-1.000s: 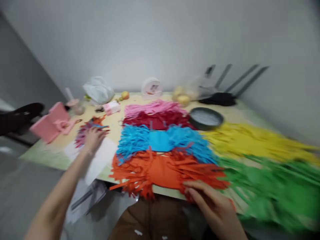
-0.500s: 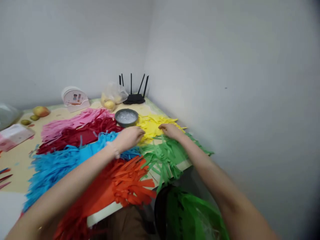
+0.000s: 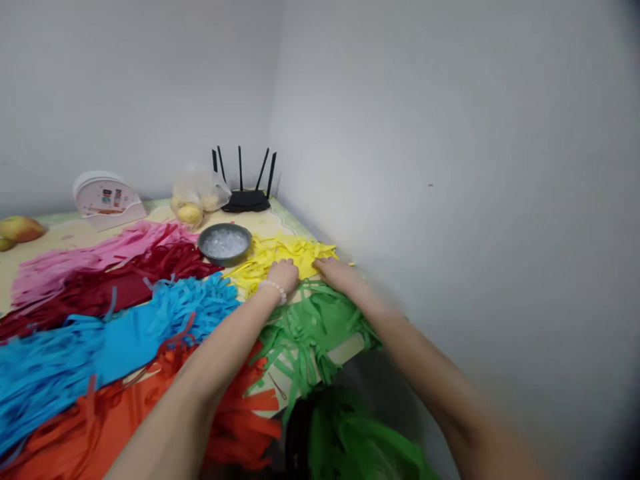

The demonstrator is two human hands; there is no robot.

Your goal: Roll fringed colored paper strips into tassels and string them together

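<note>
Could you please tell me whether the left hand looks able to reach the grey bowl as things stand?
Probably yes: the grey bowl sits close to the left hand, with only low yellow strips visible between them.

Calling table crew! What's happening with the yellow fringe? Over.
Left grip and right grip at yellow fringe, pinch unclear. Green fringe on the near side. Bowl close by, left.

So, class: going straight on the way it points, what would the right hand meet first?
Probably the yellow fringe, just ahead of the right hand; the gap, if any, is unclear.
</note>
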